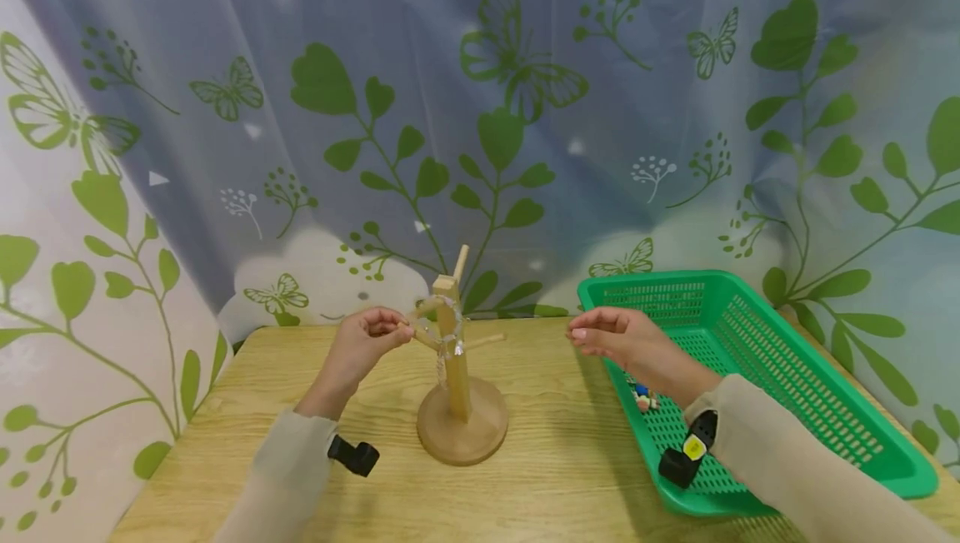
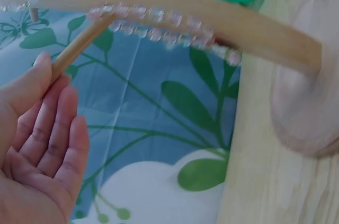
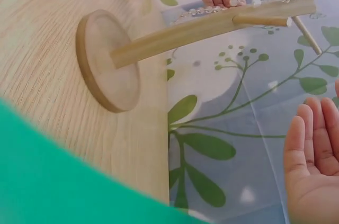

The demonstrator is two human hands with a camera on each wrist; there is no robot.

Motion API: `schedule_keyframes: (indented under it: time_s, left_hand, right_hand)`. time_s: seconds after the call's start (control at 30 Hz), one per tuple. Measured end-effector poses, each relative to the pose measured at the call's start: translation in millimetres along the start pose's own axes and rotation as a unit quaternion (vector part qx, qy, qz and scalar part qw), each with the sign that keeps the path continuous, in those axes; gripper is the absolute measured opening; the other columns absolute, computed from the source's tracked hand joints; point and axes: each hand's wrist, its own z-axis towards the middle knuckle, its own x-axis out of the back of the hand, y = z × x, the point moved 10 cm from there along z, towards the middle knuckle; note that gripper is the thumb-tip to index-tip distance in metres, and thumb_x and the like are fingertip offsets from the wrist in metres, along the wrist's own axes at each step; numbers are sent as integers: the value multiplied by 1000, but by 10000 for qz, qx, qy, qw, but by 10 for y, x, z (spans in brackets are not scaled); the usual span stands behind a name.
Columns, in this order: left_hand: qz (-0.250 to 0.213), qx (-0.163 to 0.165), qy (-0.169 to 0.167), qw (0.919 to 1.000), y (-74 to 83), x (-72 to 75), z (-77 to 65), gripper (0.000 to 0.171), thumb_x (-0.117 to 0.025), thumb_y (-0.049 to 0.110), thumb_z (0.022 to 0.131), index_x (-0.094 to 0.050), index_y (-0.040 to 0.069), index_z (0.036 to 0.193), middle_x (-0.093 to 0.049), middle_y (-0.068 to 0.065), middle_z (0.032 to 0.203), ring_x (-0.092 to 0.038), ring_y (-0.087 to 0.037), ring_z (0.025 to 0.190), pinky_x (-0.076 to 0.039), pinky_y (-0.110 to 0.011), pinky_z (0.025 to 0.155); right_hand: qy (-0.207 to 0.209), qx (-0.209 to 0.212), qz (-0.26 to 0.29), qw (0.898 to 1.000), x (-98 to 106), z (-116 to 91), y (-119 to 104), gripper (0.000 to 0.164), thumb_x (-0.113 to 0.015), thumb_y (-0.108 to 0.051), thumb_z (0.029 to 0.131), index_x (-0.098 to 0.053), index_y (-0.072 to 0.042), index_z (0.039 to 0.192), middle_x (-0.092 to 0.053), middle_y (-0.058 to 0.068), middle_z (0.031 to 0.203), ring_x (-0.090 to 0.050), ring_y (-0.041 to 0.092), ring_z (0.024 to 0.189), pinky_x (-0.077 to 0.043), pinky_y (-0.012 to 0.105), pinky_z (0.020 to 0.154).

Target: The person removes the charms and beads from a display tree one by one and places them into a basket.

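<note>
A wooden jewelry stand [image 1: 459, 397] with a round base stands upright on the table. Clear and pinkish beaded strings [image 2: 169, 20] hang on its pegs and against the post. At the end of one wooden peg [image 2: 79, 46], my left hand [image 1: 369, 345] pinches the tip between thumb and index finger; the other fingers are loosely bent. My right hand [image 1: 630, 345] hovers over the left rim of the green basket, apart from the stand. In the right wrist view that hand [image 3: 318, 155] shows relaxed fingers and a bare palm.
The green plastic basket [image 1: 821, 385] sits at the right of the wooden table [image 1: 555, 468]. Small colorful items [image 1: 643, 397] lie inside it, partly hidden by my right arm. A curtain [image 1: 420, 151] with leaves and butterflies hangs behind the table.
</note>
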Motion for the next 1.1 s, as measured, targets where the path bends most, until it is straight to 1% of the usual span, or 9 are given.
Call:
schedule_keyframes:
  time_s: [0.17, 0.3, 0.43, 0.57, 0.67, 0.8, 0.9, 1.0, 1.1]
  left_hand:
    - [449, -193, -283, 9984, 87, -22, -40, 23, -73, 19, 84, -67, 1, 97, -68, 3, 81, -62, -13, 76, -50, -29, 73]
    - [689, -340, -354, 9964, 136, -66, -64, 23, -73, 20, 84, -69, 3, 97, -68, -3, 86, -62, -17, 76, -50, -32, 72]
    - [818, -499, -332, 9948, 175, -143, -92, 20, -73, 20, 84, -69, 3, 96, -68, -5, 85, -61, -17, 72, -49, -30, 66]
    - [809, -753, -172, 9937, 244, -209, -129, 17, -74, 16, 83, -70, 3, 93, -69, -7, 82, -59, -15, 66, -48, -26, 59]
    - [750, -861, -17, 9935, 280, -253, -151, 16, -75, 15, 82, -71, 3, 91, -69, -8, 81, -60, -15, 65, -48, -25, 56]
    - [604, -816, 131, 9947, 282, -317, -172, 16, -75, 15, 81, -70, 3, 90, -70, -7, 80, -60, -18, 66, -48, -25, 56]
    - [489, -786, 263, 9954, 276, -357, -177, 18, -76, 13, 80, -70, 1, 91, -69, -7, 79, -60, -19, 66, -47, -24, 56]
    - [431, -791, 384, 9952, 274, -392, -170, 18, -76, 12, 80, -70, -1, 91, -69, -8, 78, -59, -15, 64, -46, -22, 55]
    - [273, -768, 407, 9958, 255, -439, -152, 17, -76, 10, 79, -70, -1, 90, -69, -8, 79, -61, -13, 65, -49, -22, 57]
  right_hand:
    - [-105, 150, 89, 9998, -46, -3, -37, 21, -63, -16, 92, -62, -3, 109, -63, 0, 112, -61, 13, 102, -48, 31, 90]
    - [-202, 282, 166, 9993, -110, -13, -78, 14, -62, -14, 92, -63, -8, 104, -64, 0, 109, -61, 12, 100, -49, 29, 88]
    - [-279, 407, 319, 9983, -184, -38, -141, 11, -61, -13, 92, -64, -11, 103, -64, -1, 106, -61, 12, 99, -49, 29, 88]
    - [-264, 519, 362, 9976, -241, -58, -208, 12, -61, -13, 93, -64, -10, 104, -65, -3, 105, -61, 12, 100, -49, 28, 89]
    - [-126, 555, 424, 9975, -244, -59, -242, 13, -62, -13, 92, -64, -10, 104, -65, -3, 104, -61, 12, 100, -49, 27, 89]
    - [59, 593, 568, 9966, -228, -63, -276, 10, -63, -12, 91, -65, -12, 101, -66, -1, 103, -61, 12, 98, -50, 28, 87]
    - [133, 607, 587, 9963, -227, -67, -288, 10, -64, -12, 91, -65, -12, 101, -65, -1, 103, -61, 13, 98, -50, 28, 87]
    - [186, 599, 577, 9964, -224, -62, -286, 12, -64, -13, 91, -64, -11, 102, -65, 0, 104, -61, 14, 99, -50, 28, 87]
    - [256, 581, 609, 9961, -212, -50, -283, 13, -64, -13, 91, -64, -10, 103, -65, 0, 105, -60, 14, 99, -50, 27, 88]
